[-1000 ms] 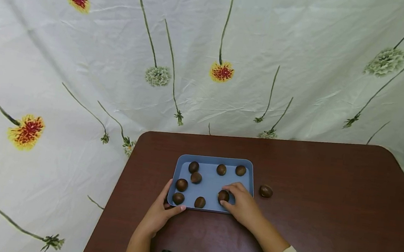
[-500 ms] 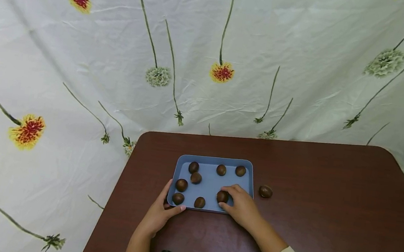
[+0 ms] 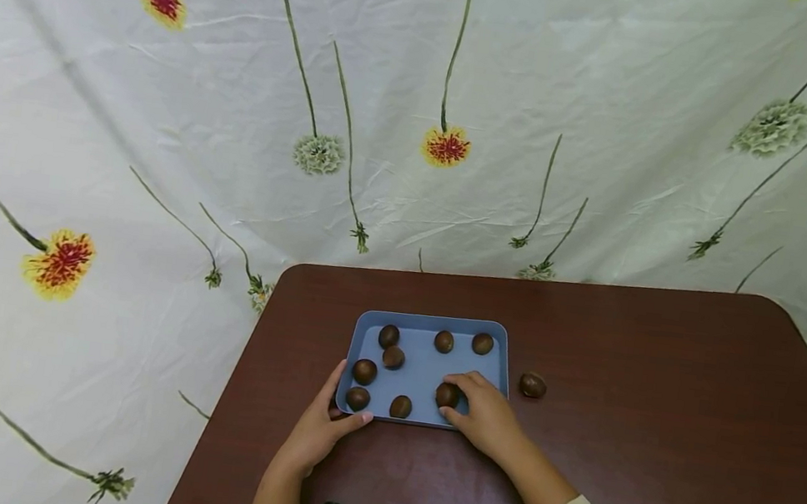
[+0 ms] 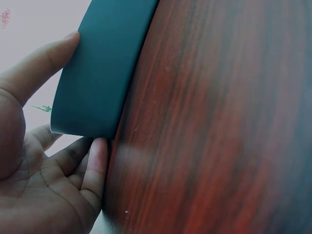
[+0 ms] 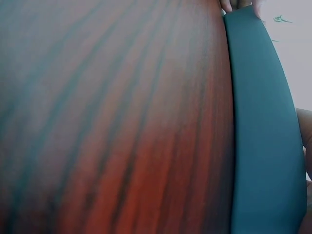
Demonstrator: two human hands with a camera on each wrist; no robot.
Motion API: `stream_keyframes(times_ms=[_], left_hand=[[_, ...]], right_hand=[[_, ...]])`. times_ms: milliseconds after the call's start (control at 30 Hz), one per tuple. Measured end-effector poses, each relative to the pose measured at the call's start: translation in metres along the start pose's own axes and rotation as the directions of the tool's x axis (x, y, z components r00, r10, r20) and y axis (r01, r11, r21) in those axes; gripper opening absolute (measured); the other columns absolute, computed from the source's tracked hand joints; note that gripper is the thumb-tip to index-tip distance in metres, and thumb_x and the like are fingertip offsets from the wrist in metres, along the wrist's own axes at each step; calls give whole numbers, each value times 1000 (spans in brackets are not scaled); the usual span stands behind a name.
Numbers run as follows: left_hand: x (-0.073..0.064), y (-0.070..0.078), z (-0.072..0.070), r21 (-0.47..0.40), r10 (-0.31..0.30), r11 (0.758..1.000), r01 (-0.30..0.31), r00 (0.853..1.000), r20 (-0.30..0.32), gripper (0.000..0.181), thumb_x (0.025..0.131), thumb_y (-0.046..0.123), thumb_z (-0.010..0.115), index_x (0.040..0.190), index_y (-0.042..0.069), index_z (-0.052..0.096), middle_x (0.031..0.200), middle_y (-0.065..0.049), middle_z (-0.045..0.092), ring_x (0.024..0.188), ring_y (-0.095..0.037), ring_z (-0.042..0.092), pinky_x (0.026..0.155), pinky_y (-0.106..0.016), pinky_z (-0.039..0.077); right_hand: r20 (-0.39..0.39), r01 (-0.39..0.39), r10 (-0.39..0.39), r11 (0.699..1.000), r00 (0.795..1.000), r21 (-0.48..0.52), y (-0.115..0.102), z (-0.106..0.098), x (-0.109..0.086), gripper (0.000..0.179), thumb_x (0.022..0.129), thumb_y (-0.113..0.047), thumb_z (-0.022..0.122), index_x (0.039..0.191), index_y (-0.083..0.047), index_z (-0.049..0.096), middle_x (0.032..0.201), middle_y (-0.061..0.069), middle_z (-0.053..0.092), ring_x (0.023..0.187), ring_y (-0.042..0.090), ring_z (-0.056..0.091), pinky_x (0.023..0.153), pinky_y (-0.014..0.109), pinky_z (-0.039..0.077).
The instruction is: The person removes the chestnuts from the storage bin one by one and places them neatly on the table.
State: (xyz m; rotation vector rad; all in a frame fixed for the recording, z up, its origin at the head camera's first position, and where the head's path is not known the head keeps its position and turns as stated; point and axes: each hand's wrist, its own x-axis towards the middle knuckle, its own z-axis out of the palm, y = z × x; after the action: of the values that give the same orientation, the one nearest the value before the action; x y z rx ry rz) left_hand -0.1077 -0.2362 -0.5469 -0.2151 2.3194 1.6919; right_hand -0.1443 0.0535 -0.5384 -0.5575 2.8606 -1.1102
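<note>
A shallow blue tray (image 3: 426, 377) lies on the table, with several round, glossy brown chestnuts spread over its floor. My left hand (image 3: 323, 427) holds the tray's near left corner. Its thumb lies on the front rim, and the left wrist view shows the fingers (image 4: 95, 168) reaching low against the corner. Inside the tray's right half, my right hand (image 3: 485, 413) pinches one chestnut (image 3: 447, 394) between thumb and fingers. Another chestnut (image 3: 400, 406) sits near the front rim, left of that hand. In the right wrist view the tray's side wall (image 5: 263, 122) hides most of the right hand.
One loose chestnut (image 3: 532, 385) rests on the dark red-brown table (image 3: 657, 401), just right of the tray. Chestnuts (image 3: 358, 399) also line the tray's left side and back. Behind the table hangs a white cloth (image 3: 395, 74) printed with flowers.
Both hands keep their places at the tray, and the right hand still pinches the chestnut, which has shifted only very slightly. The head view has moved a little.
</note>
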Motion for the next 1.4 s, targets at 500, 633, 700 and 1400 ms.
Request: stream_keyframes(times_ms=[500, 633, 700, 1400], left_hand=[[0, 1, 0, -8, -1, 1000, 1, 1000, 7, 102, 89, 30, 80, 163, 38, 10, 159, -17, 38, 120, -31, 64, 89, -43, 55], [-1, 1, 0, -6, -3, 1000, 3, 1000, 6, 103, 89, 30, 80, 163, 37, 10, 158, -17, 39, 120, -31, 65, 90, -44, 55], [-1, 1, 0, -4, -4, 1000, 4, 1000, 3, 103, 88, 31, 80, 163, 37, 10, 158, -17, 40, 120, -30, 65, 90, -44, 55], [-2, 2, 0, -7, -4, 1000, 4, 1000, 0, 102, 88, 32, 81, 163, 39, 11, 158, -17, 39, 121, -31, 64, 90, -44, 55]], right_hand=[[-39, -29, 31, 998, 999, 50, 1, -1, -3, 46, 88, -20, 81, 130, -10, 67, 121, 7, 65, 108, 26, 66, 92, 45, 52], [-65, -4, 10, 997, 998, 80, 1, -3, -5, 46, 88, -18, 80, 131, -10, 66, 121, 7, 64, 107, 23, 64, 91, 43, 52], [-73, 4, 4, 994, 997, 107, 2, -4, -5, 46, 88, -17, 80, 131, -9, 66, 121, 7, 63, 103, 22, 64, 89, 41, 52], [-216, -10, 75, 957, 974, 288, 9, -35, -23, 50, 89, -9, 78, 136, -14, 61, 126, 10, 56, 102, 22, 63, 86, 37, 57]])
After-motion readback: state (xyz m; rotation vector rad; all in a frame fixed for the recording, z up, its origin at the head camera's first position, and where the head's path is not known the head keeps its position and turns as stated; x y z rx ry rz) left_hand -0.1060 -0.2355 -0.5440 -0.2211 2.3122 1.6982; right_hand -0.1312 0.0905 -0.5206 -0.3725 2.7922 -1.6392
